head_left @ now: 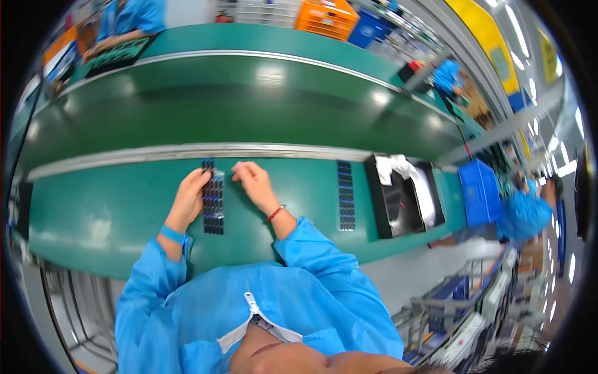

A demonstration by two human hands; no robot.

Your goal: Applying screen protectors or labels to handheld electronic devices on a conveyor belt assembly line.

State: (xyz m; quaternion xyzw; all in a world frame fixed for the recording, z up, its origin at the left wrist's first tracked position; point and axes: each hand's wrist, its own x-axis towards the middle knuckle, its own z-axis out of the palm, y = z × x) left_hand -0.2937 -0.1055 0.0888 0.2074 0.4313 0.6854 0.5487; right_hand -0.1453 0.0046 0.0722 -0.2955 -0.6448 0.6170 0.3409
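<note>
On the green bench in front of me lies a long black segmented panel with blue marks [213, 209], its rows of small dark pieces running away from me. Shiny clear patches show along its right side. My left hand [189, 194] is closed at the panel's far left edge, thumb and fingers gripping it there. Just right of the panel's far end, apart from it, is my right hand [254, 181]. Its fingers are curled in a pinch, and what they hold, if anything, is too small to make out. A similar black segmented panel [346, 196] lies farther right.
A black open box [385, 215] with white wrapping [398, 167] stands to the right, beside a blue bin [479, 192]. Beyond a metal rail [187, 151] runs a green conveyor belt [249, 109]. Co-workers in blue sit across it and at far right.
</note>
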